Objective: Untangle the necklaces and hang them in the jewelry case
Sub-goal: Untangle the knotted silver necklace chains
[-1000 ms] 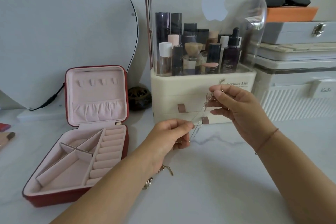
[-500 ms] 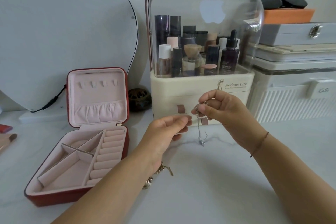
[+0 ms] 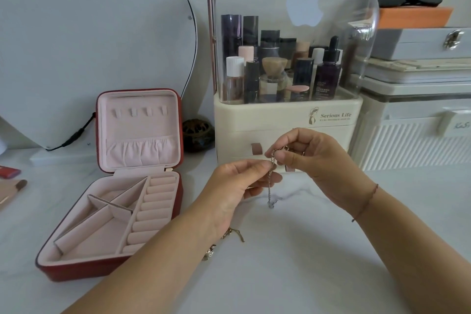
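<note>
- Thin silver chain necklace [image 3: 270, 186]: bunched at the top and held above the white marble-look tabletop [image 3: 293, 250] at frame centre; lower end dangles free. Individual strands too fine to separate.
- Right hand [image 3: 316, 160]: thumb and forefinger pinch the gathered top of the chain; clasp partly hidden by fingers.
- Left hand [image 3: 237, 186]: fingertips pressed onto the chain just below that bunch.
- Gold-toned chain piece [image 3: 224, 242]: on the tabletop at 6 o'clock from the left hand, mostly hidden under the wrist.
- Red square jewelry case with pink lining [image 3: 114, 186]: open at 9 o'clock, lid upright, lid hooks bare.
</note>
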Tool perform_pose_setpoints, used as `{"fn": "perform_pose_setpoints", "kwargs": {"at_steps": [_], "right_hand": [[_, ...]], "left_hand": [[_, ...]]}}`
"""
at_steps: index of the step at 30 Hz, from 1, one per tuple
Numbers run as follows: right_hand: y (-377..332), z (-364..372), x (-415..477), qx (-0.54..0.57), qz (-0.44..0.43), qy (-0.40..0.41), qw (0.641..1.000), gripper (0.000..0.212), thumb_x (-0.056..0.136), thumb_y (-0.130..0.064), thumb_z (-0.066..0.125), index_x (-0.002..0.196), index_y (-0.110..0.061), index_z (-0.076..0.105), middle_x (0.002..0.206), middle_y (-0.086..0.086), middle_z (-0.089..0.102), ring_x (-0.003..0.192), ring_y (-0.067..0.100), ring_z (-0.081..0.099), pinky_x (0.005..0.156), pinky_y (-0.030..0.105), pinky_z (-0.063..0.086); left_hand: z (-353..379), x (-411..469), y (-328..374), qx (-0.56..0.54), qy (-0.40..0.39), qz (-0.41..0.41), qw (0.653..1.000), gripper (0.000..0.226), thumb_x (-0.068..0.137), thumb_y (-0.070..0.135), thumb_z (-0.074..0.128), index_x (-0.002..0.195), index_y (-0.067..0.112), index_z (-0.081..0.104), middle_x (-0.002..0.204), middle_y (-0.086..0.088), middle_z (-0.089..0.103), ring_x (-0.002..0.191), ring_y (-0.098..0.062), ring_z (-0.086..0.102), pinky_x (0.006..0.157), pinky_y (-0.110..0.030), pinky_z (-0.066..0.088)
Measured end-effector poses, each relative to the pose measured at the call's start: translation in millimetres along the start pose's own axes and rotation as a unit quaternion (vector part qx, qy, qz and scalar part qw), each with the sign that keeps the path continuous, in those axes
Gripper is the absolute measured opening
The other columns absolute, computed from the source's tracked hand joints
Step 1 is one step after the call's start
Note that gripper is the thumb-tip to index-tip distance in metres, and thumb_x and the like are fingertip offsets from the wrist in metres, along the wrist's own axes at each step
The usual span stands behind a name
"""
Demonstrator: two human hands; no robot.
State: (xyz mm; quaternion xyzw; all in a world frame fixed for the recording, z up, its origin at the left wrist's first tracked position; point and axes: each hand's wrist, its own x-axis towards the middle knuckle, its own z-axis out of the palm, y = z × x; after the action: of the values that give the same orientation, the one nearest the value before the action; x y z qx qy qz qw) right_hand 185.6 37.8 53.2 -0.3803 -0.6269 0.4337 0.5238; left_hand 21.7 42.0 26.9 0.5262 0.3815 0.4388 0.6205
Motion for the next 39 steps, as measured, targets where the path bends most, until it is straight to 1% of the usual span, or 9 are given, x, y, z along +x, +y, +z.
{"fn": "perform_pose_setpoints", "kwargs": {"at_steps": [7,14,17,20,23,27,31,34,39], "right_hand": [[4.1,-2.4,-0.1,-0.028,0.029,-0.011,0.999,0.012,0.079,0.005,0.067,0.086,-0.004,0.064,0.078,0.006,0.068,0.076,0.014,0.064,0.080,0.021,0.053],[0.8,-0.8,-0.6,-0.008,0.039,-0.009,0.999,0.012,0.078,0.005,0.066,0.086,-0.004,0.063,0.075,0.006,0.064,0.066,0.005,0.060,0.064,0.012,0.046],[0.8,-1.6,-0.5,0.002,0.041,-0.014,0.999,0.012,0.078,0.004,0.066,0.087,-0.004,0.063,0.073,0.005,0.064,0.065,0.005,0.059,0.063,0.012,0.045],[1.8,-2.2,-0.1,0.001,0.049,-0.017,0.999,0.013,0.077,0.004,0.067,0.087,-0.003,0.063,0.071,0.003,0.065,0.064,0.005,0.060,0.062,0.012,0.045],[1.8,-2.9,-0.2,-0.002,0.055,-0.022,0.998,0.015,0.074,-0.001,0.069,0.088,-0.004,0.064,0.073,0.005,0.065,0.064,0.007,0.058,0.062,0.013,0.045],[0.2,-3.3,-0.4,0.009,0.060,-0.024,0.998,0.023,0.066,-0.012,0.071,0.087,-0.005,0.064,0.073,0.006,0.063,0.063,0.008,0.055,0.062,0.014,0.044],[1.1,-3.8,-0.9,0.005,0.060,-0.020,0.998,0.024,0.065,-0.013,0.072,0.087,-0.007,0.064,0.075,0.007,0.064,0.065,0.009,0.055,0.066,0.019,0.043],[0.1,-6.7,-0.8,0.026,0.062,-0.005,0.998,0.024,0.065,-0.013,0.072,0.087,-0.007,0.064,0.079,0.010,0.066,0.068,0.014,0.055,0.071,0.027,0.041],[-5.6,-18.2,0.7,0.134,0.055,0.039,0.989,0.016,0.071,-0.008,0.065,0.086,-0.010,0.063,0.073,0.003,0.067,0.064,0.009,0.055,0.062,0.016,0.047]], "left_hand": [[-0.7,2.4,0.0,0.012,0.040,0.006,0.999,0.022,0.085,0.015,0.063,0.068,0.023,0.075,0.078,0.000,0.070,0.079,-0.012,0.062,0.083,-0.029,0.043],[-0.1,5.1,-2.9,-0.018,0.007,-0.019,1.000,0.020,0.085,0.028,0.064,0.070,0.017,0.071,0.072,0.002,0.067,0.072,-0.011,0.062,0.075,-0.027,0.047],[-0.7,4.6,-3.8,-0.031,0.000,-0.015,0.999,0.028,0.080,0.037,0.062,0.059,0.020,0.070,0.069,0.003,0.067,0.072,-0.012,0.062,0.077,-0.029,0.048],[-1.2,5.2,-4.3,-0.045,0.003,-0.011,0.999,0.039,0.086,0.036,0.058,0.051,0.021,0.068,0.070,0.002,0.067,0.073,-0.015,0.064,0.076,-0.030,0.049],[-1.9,6.2,-4.6,-0.062,0.009,-0.009,0.998,0.032,0.080,0.036,0.059,0.055,0.020,0.070,0.075,0.000,0.070,0.073,-0.016,0.066,0.074,-0.031,0.049],[-2.8,6.0,-3.8,-0.077,0.009,-0.008,0.997,0.023,0.091,0.029,0.054,0.080,0.012,0.064,0.073,-0.003,0.070,0.066,-0.015,0.065,0.074,-0.031,0.047],[-2.3,4.1,-1.5,-0.067,-0.007,-0.007,0.998,0.024,0.094,0.030,0.050,0.077,0.013,0.053,0.058,0.001,0.056,0.050,-0.011,0.051,0.064,-0.027,0.047],[-3.3,4.8,0.0,-0.066,0.002,-0.013,0.998,0.025,0.093,0.032,0.051,0.076,0.015,0.049,0.052,0.003,0.044,0.045,-0.011,0.037,0.056,-0.025,0.044],[-5.2,4.9,2.8,-0.083,0.035,-0.026,0.996,0.024,0.093,0.032,0.052,0.078,0.014,0.053,0.051,0.002,0.043,0.044,-0.011,0.034,0.053,-0.026,0.038]]}}
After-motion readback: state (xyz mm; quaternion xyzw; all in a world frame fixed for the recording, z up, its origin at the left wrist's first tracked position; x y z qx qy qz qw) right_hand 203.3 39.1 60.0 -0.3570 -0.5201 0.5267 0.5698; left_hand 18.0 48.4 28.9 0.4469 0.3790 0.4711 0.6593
